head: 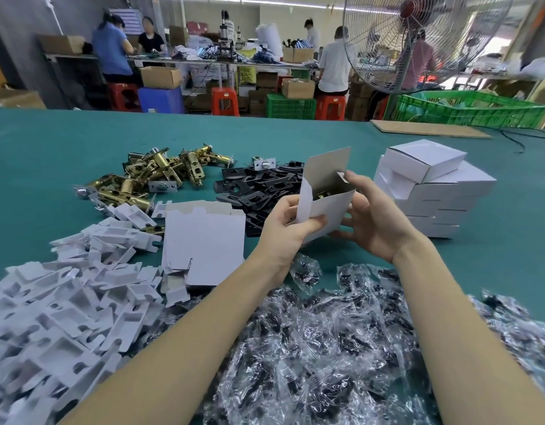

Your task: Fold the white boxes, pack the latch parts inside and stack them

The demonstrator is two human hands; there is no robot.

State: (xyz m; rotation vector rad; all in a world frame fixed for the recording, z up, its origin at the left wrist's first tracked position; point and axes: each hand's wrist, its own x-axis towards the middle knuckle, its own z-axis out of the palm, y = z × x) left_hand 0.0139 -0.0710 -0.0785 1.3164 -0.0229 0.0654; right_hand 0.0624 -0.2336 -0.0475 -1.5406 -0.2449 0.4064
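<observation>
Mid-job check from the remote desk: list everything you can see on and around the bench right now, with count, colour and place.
Open white cardboard box: one, white, held above the table centre, lid flap up, brass part inside.
Closed white boxes: a stack, count unclear, white, right side.
Flat white box blanks: a small pile, white, left of centre.
Brass latch bolts: a heap, gold, far left of centre.
Black metal strike plates: a heap, black, behind the held box.
White plastic inserts: many, white, near left.
Clear plastic bags of dark screws: many, near edge.
Green table cover: one, teal.
Green plastic crate: one, far right.
Standing fan: one, far right.
Left hand: grips the box.
Right hand: holds the box, forefinger on a side flap.
</observation>
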